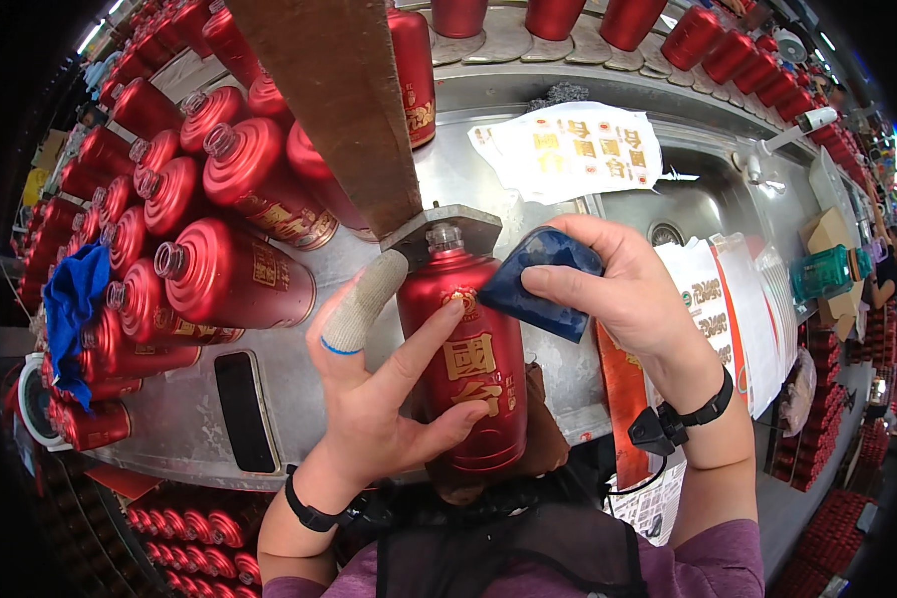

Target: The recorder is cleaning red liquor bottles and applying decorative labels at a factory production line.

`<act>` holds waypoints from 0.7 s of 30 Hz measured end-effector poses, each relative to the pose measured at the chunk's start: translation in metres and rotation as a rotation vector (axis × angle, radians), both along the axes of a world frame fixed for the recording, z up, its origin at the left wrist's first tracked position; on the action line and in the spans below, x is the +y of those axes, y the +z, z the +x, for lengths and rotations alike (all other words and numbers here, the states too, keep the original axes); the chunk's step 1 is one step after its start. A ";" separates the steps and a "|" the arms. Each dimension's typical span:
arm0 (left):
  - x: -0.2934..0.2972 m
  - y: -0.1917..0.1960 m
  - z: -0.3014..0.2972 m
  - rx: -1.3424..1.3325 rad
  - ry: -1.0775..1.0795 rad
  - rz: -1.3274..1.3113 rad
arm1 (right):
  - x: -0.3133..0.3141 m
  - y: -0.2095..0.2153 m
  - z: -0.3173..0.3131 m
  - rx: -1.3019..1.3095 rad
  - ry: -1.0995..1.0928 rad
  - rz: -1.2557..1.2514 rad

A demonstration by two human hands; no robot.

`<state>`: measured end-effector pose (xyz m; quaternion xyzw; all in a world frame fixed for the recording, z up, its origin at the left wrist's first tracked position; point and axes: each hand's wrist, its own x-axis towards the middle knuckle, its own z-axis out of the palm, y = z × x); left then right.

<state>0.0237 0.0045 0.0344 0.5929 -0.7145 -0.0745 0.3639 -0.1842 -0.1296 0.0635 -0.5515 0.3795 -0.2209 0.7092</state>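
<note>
A red bottle [503, 349] with gold lettering lies in front of me, its clear neck at a notched metal bracket [480, 231]. My left hand [379, 404] rests on the bottle with its fingers spread: one fingertip touches the small gold emblem and the thumb lies on the large gold characters. A grey knitted finger sleeve [367, 304] with a blue edge covers one finger of that hand. Pinched between the thumb and fingers of my right hand [633, 289] is a dark blue flat scraper [513, 287], held beside the bottle's shoulder. Brown cloth [543, 429] shows beneath the bottle.
A brown post [339, 100] rises behind the bracket. Many red bottles [234, 274] crowd the left, near a blue cloth [75, 309] and a phone [244, 411]. Decal sheets [578, 149] lie by the sink [693, 214]; printed sheets [703, 289] lie at right. Bottles line a far conveyor [503, 42].
</note>
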 end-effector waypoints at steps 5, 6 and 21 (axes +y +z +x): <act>-0.005 0.002 0.001 -0.065 -0.033 -0.010 | -0.001 -0.002 0.002 -0.037 0.009 0.015; -0.006 0.003 0.001 -0.065 -0.031 -0.010 | -0.001 -0.003 0.003 -0.053 0.019 0.031; -0.008 0.005 0.002 -0.098 -0.041 0.008 | 0.000 -0.006 0.002 -0.091 0.022 0.057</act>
